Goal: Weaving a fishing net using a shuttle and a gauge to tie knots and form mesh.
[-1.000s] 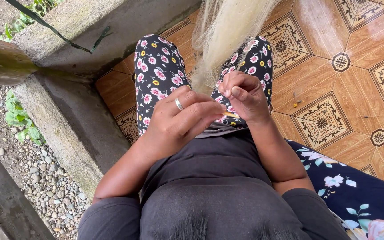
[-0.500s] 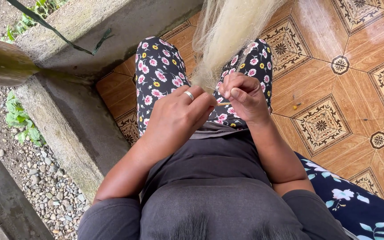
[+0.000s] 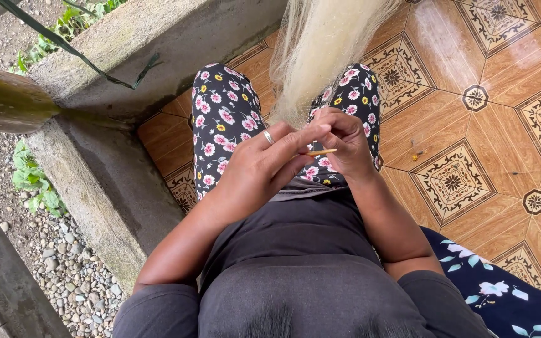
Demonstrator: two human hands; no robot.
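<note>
Mid-knot on the pale fibre bundle [image 3: 320,56]: the right hand [image 3: 345,147] clamps its grip on a thin orange stick [image 3: 320,152], while the left hand [image 3: 261,166] pinches its fingers together on strands beside it, so next comes careful threading.

Soft, even daylight, sharp almost everywhere.

The glossy floor tiles [image 3: 471,81] catch a pale sheen at far right; shadows stay faint under the knees. The dark hair at the near edge blurs, and the pale fibre bundle [image 3: 320,56] looks slightly washed out.
</note>
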